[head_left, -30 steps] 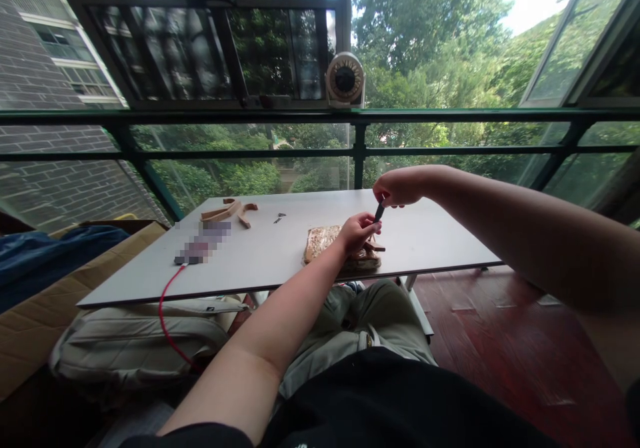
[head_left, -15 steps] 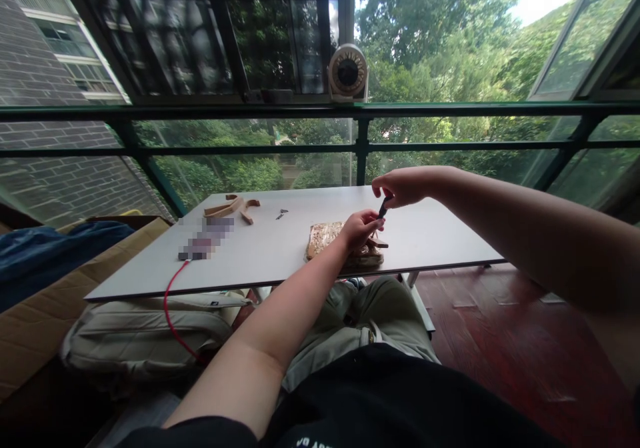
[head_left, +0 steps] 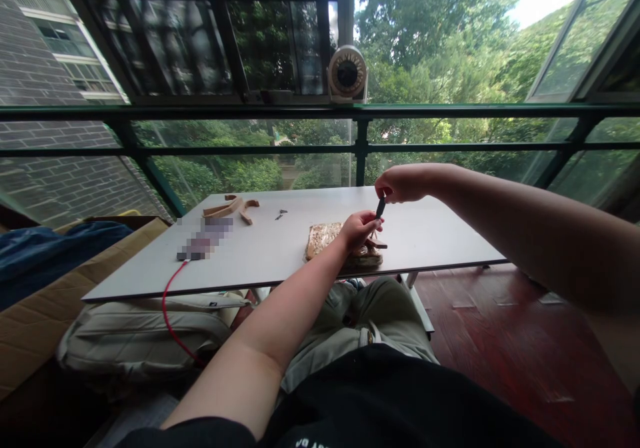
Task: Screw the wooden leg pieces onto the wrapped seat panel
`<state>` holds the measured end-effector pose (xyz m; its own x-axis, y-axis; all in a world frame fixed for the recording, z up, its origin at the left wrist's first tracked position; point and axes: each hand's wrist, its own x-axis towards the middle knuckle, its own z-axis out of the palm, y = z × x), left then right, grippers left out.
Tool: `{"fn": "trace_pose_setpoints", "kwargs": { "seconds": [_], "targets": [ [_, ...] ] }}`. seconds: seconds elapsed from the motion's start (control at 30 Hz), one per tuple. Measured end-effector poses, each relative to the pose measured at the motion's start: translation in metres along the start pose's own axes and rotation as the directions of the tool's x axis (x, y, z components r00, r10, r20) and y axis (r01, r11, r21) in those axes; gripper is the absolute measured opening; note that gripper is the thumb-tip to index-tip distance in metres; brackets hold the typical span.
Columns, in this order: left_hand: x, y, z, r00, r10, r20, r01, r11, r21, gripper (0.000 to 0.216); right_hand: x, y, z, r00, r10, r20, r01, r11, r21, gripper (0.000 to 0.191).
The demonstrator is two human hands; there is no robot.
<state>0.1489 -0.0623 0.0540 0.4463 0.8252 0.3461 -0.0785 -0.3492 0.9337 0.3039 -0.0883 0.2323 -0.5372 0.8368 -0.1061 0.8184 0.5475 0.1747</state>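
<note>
My right hand (head_left: 393, 185) is closed on the top of the dark handle of a screwdriver (head_left: 381, 207), which stands nearly upright. Just below it, my left hand (head_left: 361, 229) has its fingers pinched at the screwdriver's lower part. The thin shaft runs down to a small brown wooden piece (head_left: 377, 243), which juts out to the right under the left fingers. That piece rests on a mottled brown-and-white block (head_left: 324, 238) that looks wrapped in clear plastic, near the table's front edge. My left hand covers much of the block, and the tip's contact is too small to make out.
The white table (head_left: 270, 255) also bears curved wooden parts (head_left: 233, 209), a few small dark metal pieces (head_left: 281, 214) and a blurred-out device with a red cable (head_left: 167, 295). Behind it runs a green railing (head_left: 225, 113) with a small fan (head_left: 347, 75). A backpack (head_left: 135, 338) sits at front left.
My right hand has shifted slightly and its fingers have turned on the handle, and the screwdriver stands more upright. My left hand and the block stay nearly in place.
</note>
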Motion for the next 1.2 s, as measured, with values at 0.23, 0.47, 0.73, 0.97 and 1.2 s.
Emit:
{"fn": "trace_pose_setpoints", "kwargs": {
  "seconds": [0.23,0.47,0.73,0.97,1.2],
  "targets": [
    [-0.002,0.004,0.002,0.999,0.034,-0.011,-0.033,0.999,0.026,0.036,-0.002,0.002,0.001,0.999,0.016,0.043,-0.018,0.999,0.031,0.020],
    [-0.004,0.012,0.003,0.997,0.053,-0.049,-0.049,0.995,0.083,0.040,-0.001,-0.002,0.001,0.994,0.071,0.082,-0.074,0.997,0.035,0.033],
    [-0.004,0.011,0.003,0.994,0.067,-0.091,-0.059,0.994,0.089,0.035,0.001,0.001,0.005,0.990,0.087,0.107,-0.090,0.996,0.022,0.045],
    [-0.003,0.008,0.002,0.995,0.039,-0.094,-0.034,0.998,0.047,0.033,-0.005,0.000,0.002,1.000,-0.024,0.010,0.024,1.000,-0.008,0.026],
    [-0.004,0.011,0.005,0.998,0.023,-0.050,-0.022,0.999,0.024,0.035,-0.004,-0.003,0.001,0.996,0.022,0.083,-0.023,1.000,0.004,0.023]
  ]
}}
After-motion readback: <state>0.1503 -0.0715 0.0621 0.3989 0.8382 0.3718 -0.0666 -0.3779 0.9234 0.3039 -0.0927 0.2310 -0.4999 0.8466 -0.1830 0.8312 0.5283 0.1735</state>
